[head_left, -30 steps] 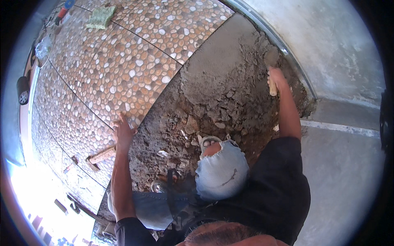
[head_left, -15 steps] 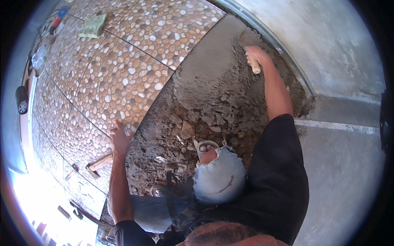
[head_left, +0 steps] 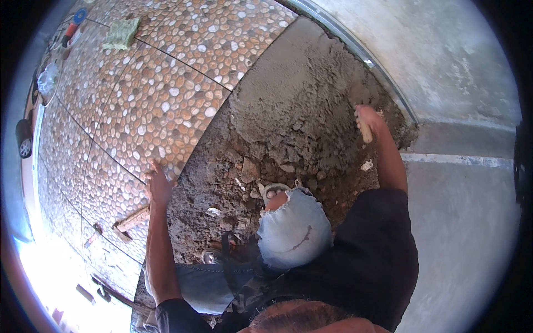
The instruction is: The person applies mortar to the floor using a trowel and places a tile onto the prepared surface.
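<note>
At the right edge of the wet gray mortar patch [head_left: 288, 69], the person's right hand [head_left: 371, 117] is clenched around the pale wooden handle of a hand tool [head_left: 366, 134]; the tool's far end is blurred against the mortar, so its shape cannot be told. To the left of the patch and nearer the body, the left hand [head_left: 160, 187] is released, fingers spread over pebble-patterned tiles [head_left: 161, 100]. A wooden-handled hammer [head_left: 133, 218] lies on the tiles just beside the left wrist. On the near side of the patch is rough, dark rubble [head_left: 250, 169], with a sandaled foot [head_left: 272, 192] and a knee in torn, faded jeans [head_left: 294, 230]. Right of the patch stands a gray wall [head_left: 444, 61]. Well left of the patch, on the tiles, lie a pale green block [head_left: 121, 34] and a red tool with a blue disc [head_left: 72, 30].
</note>
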`<act>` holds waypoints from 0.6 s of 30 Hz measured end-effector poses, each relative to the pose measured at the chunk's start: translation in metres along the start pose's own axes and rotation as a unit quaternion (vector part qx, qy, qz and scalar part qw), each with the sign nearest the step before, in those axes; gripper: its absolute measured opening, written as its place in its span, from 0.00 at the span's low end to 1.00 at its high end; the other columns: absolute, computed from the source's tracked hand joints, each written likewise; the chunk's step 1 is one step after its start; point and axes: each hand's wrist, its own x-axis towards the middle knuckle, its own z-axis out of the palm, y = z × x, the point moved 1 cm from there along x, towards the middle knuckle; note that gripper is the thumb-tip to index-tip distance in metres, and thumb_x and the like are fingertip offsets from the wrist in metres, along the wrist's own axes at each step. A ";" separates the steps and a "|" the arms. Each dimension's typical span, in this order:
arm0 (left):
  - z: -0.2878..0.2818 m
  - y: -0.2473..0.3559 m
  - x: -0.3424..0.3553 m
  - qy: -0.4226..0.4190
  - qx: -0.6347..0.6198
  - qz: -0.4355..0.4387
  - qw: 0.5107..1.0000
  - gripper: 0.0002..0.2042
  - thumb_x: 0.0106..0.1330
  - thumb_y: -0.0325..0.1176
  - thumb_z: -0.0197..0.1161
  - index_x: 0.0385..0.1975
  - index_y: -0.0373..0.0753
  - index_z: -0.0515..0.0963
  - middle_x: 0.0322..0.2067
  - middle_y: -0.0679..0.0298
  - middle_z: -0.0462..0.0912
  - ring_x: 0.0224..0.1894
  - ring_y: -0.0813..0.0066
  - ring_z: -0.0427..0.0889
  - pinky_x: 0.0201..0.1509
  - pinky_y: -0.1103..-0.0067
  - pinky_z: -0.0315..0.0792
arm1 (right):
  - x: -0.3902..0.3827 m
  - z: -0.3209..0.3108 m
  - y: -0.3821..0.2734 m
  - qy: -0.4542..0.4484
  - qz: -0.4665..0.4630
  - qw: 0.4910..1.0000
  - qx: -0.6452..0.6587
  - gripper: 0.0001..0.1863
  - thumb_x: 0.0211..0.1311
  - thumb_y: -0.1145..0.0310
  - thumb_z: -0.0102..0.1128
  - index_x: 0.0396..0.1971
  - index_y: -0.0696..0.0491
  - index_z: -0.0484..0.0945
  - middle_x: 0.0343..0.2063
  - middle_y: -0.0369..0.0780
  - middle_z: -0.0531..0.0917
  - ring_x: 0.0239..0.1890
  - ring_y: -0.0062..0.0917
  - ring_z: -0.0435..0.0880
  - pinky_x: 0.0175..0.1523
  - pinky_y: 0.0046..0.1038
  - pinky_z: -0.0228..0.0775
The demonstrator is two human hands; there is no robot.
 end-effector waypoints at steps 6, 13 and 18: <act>0.004 0.006 0.005 0.004 0.053 -0.017 0.998 0.54 0.43 0.38 0.74 0.66 0.35 0.39 0.53 0.30 0.64 0.53 0.37 0.69 0.53 0.60 0.67 | -0.086 0.060 0.032 0.066 -0.282 0.889 -0.355 0.17 0.66 0.55 0.43 0.37 0.55 0.70 0.20 0.37 0.71 0.20 0.22 0.73 0.25 0.27 0.67; 0.001 0.005 0.002 0.022 0.065 0.001 0.998 0.53 0.44 0.37 0.74 0.66 0.35 0.41 0.50 0.31 0.66 0.51 0.39 0.71 0.53 0.62 0.68 | -0.129 0.126 -0.004 -0.248 -0.166 0.949 -0.106 0.21 0.65 0.50 0.46 0.38 0.55 0.72 0.24 0.36 0.73 0.22 0.21 0.73 0.29 0.26 0.68; 0.004 0.000 0.005 0.017 0.042 0.041 0.998 0.53 0.44 0.36 0.73 0.66 0.34 0.41 0.49 0.31 0.68 0.52 0.39 0.71 0.53 0.63 0.68 | -0.114 0.137 -0.026 -0.207 -0.172 0.961 -0.060 0.18 0.65 0.52 0.46 0.34 0.53 0.72 0.19 0.32 0.69 0.19 0.16 0.68 0.24 0.22 0.63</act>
